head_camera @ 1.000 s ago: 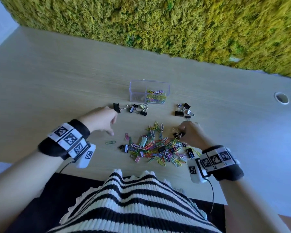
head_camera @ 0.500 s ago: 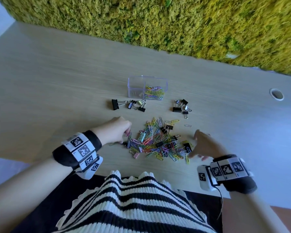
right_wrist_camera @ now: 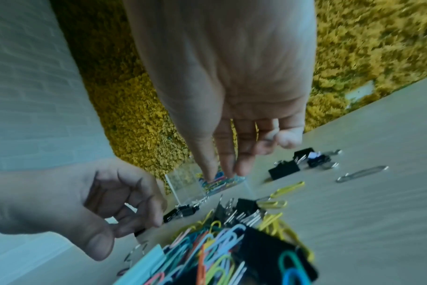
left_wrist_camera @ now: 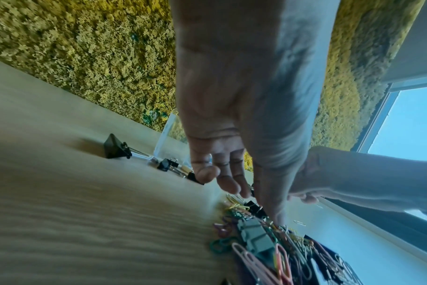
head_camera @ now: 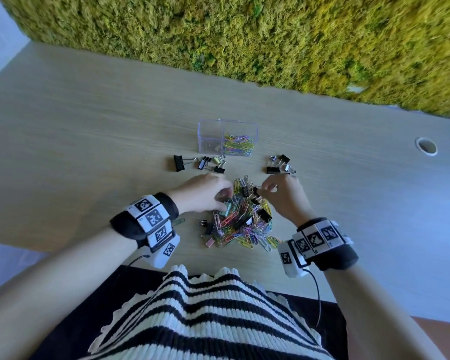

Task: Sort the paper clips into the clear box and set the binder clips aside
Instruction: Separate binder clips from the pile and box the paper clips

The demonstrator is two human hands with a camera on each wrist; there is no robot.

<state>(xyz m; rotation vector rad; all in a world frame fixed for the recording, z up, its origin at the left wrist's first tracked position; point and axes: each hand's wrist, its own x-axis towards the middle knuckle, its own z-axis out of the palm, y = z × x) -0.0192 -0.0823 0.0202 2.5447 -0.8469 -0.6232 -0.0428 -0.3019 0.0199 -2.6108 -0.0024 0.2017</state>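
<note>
Here, the mixed heap of coloured paper clips [head_camera: 240, 224] lies near the front edge of the tabletop [head_camera: 89, 131], with black binder clips [head_camera: 263, 214] and a pale green one [head_camera: 226, 210] tangled in it. Behind the heap, toward the middle of the tabletop, stands the clear box [head_camera: 211, 136]; we see a bundle of paper clips already inside, at its right end. Two groups of binder clips sit apart from the heap: a row [head_camera: 200, 163] just in front of the box on the left, a small cluster [head_camera: 279, 165] off to the box's right.

We note the left hand [head_camera: 203, 194] at the heap's rear left side, fingers curled loosely with the tips down among the clips; whether it has hold of one we cannot tell. The right hand [head_camera: 287, 197] is at the heap's rear right side, thumb and fingers drawn toward each other above the black clips; the right wrist view shows the tips [right_wrist_camera: 208, 169] close but is too blurred for us to say if anything is pinched.

A few loose clips, one silver [right_wrist_camera: 361, 173] and some yellow [right_wrist_camera: 288, 190], lie right of the heap. A moss wall [head_camera: 270, 35] runs along the tabletop's far edge, and a round cable hole [head_camera: 425, 146] sits toward the right end.
</note>
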